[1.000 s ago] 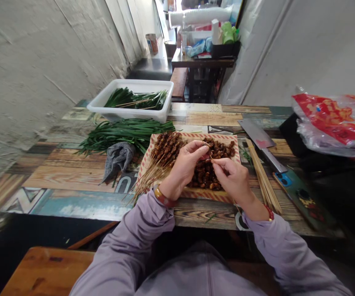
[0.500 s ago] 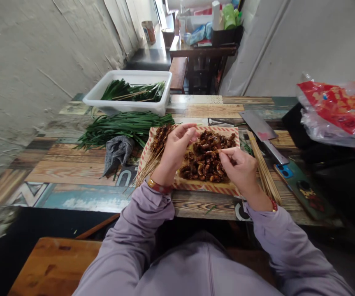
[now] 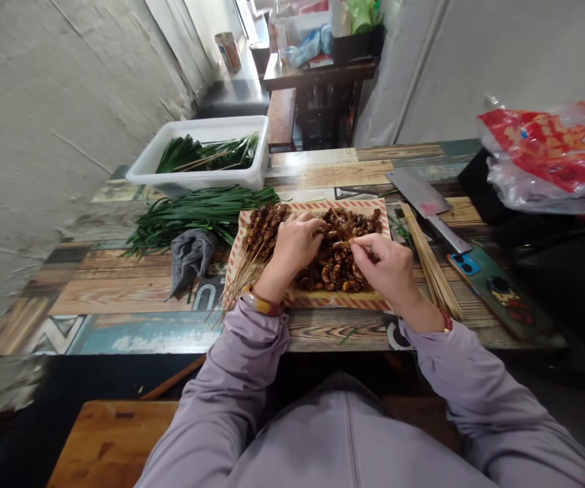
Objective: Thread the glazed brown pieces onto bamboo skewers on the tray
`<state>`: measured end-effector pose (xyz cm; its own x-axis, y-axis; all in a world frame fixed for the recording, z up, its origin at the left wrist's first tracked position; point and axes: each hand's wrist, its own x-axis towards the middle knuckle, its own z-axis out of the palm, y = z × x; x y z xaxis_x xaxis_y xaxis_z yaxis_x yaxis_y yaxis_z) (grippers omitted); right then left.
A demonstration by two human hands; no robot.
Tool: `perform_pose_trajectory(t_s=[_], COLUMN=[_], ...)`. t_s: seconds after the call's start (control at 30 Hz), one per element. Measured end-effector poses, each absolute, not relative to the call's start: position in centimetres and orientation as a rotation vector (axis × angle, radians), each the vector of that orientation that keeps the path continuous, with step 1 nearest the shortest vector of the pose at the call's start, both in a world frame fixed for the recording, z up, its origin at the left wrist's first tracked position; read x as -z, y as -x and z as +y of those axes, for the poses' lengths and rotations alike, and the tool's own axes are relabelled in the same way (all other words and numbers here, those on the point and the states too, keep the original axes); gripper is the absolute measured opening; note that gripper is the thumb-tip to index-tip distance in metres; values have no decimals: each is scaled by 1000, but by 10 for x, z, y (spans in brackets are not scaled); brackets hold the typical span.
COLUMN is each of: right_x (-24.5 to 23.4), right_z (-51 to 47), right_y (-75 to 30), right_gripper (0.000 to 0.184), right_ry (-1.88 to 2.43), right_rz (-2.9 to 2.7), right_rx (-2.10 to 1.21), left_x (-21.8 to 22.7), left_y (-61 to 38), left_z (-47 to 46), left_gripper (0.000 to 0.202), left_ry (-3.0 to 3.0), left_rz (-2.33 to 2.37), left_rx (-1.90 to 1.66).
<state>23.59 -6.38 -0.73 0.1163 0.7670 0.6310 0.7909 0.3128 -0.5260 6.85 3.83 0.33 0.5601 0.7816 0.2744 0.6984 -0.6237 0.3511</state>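
Note:
Dark, glossy sauced meat pieces (image 3: 340,268) lie heaped on a tray with a red-and-white striped border (image 3: 323,303). My left hand (image 3: 297,245) is over the middle of the tray, its fingers curled down at the heap; what is in them is hidden. Just right of it, my right hand (image 3: 386,266) pinches a thin bamboo skewer (image 3: 349,242), mostly out of sight, above the meat. Loaded skewers (image 3: 261,234) lie together on the tray's left side, bare sticks pointing toward me. A bundle of bare bamboo skewers (image 3: 432,264) rests right of the tray.
Long green leaves (image 3: 195,213) lie behind a grey cloth (image 3: 190,257) on the left. A white plastic tub (image 3: 195,181) with more greens stands behind them. To the right are a cleaver (image 3: 421,196), a phone (image 3: 495,288) and a red-and-clear plastic bag (image 3: 551,152).
My left hand has lowered from above the tray to the meat, its fingers curling down. My right hand keeps its pinch. The whole view has shifted slightly.

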Motion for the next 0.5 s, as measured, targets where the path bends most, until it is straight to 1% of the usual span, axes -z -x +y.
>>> perform_pose_trajectory(t_s=[0.13,0.27,0.4,0.5], right_x=[9,9,8,6], right_z=[-63,-63,-63,-64], right_y=[-235,-235,-235,-235], right_gripper=[15,17,15,14], right_ry=[1472,1476,1449,1445], right_rz=[-1637,-1657,-1636,-1615], right_rx=[36,31,23,-18], left_x=[-3,-2,-5,-10], left_y=[-71,-74,-72,-68], left_z=[36,35,36,38], left_gripper=[31,25,21,18], left_ry=[-2712,-2766,-2613,-2230], left_rz=[1249,1282,1272,1143], left_rx=[-457,-439,-630,-863])
